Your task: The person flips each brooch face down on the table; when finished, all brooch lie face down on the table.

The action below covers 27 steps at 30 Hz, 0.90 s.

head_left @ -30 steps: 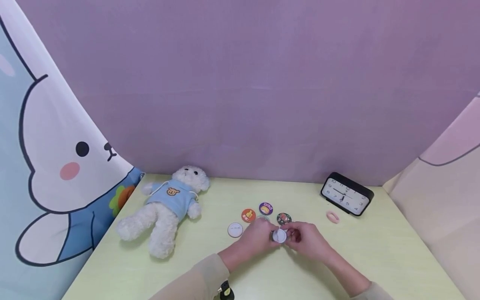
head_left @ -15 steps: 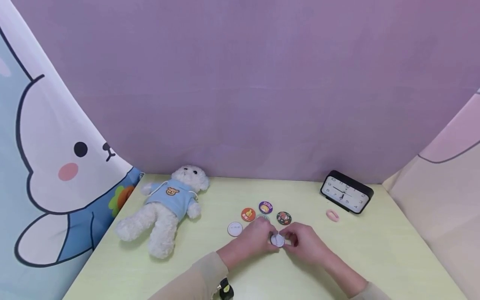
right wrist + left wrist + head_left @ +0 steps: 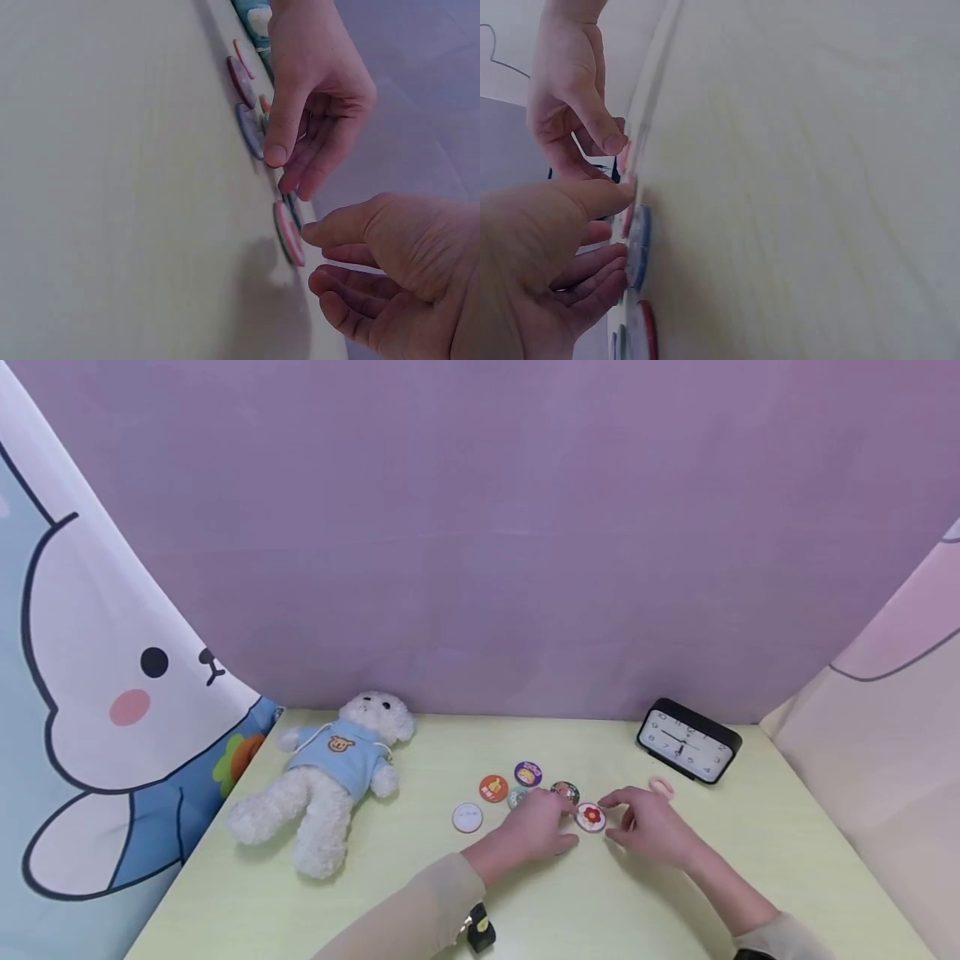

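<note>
A round pin badge with a red flower (image 3: 591, 817) lies face up on the table, between the two hands. My right hand (image 3: 651, 827) is at its right edge, with thumb and index fingertips spread; whether they touch it I cannot tell. At its left is my left hand (image 3: 536, 827), thumb and fingers parted and nothing visibly gripped. In the right wrist view, the pink-faced badge (image 3: 286, 234) lies flat by the right thumb, and a blue-rimmed badge (image 3: 250, 131) lies near the left thumb. The left hand partly covers a dark green badge (image 3: 565, 792) and a teal one (image 3: 517, 797).
Orange (image 3: 493, 788) and purple (image 3: 528, 774) badges lie behind the left hand, with a white badge (image 3: 467, 817) pin side up to the left. A plush toy (image 3: 337, 768) in a blue top lies farther left. Back right are a black clock (image 3: 690, 742) and a pink ring-shaped piece (image 3: 662, 787).
Both hands were holding a badge with its white back showing. Now a flower badge lies face up on the table farther right, the hands have parted, and the right hand has shifted right.
</note>
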Each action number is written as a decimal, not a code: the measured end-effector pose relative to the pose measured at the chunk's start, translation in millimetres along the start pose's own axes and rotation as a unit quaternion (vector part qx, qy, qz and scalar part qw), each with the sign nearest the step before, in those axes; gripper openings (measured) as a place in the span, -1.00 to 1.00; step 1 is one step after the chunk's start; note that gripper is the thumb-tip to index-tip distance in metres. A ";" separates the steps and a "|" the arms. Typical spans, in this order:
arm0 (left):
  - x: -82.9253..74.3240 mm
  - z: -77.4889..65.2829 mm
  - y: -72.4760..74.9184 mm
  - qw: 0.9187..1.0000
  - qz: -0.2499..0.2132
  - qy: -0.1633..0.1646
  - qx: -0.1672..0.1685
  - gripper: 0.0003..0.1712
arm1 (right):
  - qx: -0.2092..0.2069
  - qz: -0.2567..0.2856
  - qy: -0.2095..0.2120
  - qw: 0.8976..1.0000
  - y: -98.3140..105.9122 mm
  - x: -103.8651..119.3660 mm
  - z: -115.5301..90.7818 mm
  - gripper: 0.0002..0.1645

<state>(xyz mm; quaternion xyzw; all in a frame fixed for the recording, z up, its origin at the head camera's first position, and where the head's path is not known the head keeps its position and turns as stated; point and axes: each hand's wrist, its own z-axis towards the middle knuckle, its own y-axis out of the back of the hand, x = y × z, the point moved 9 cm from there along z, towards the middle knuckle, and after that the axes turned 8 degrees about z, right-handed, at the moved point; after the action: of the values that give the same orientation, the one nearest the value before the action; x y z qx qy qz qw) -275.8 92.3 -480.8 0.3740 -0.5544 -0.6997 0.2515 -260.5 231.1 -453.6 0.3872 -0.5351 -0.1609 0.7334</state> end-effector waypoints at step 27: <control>-9.0 1.3 32.7 0.989 -0.021 -0.030 -0.143 -0.81 | -0.128 0.123 -0.025 0.984 1.9 -8.2 -1.1 -0.82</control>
<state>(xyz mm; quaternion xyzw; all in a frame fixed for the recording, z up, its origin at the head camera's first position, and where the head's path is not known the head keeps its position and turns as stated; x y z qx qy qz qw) -273.5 91.5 -446.9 0.3244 -0.4478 -0.7879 0.2709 -262.9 238.1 -457.7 0.2168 -0.5719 -0.1459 0.7776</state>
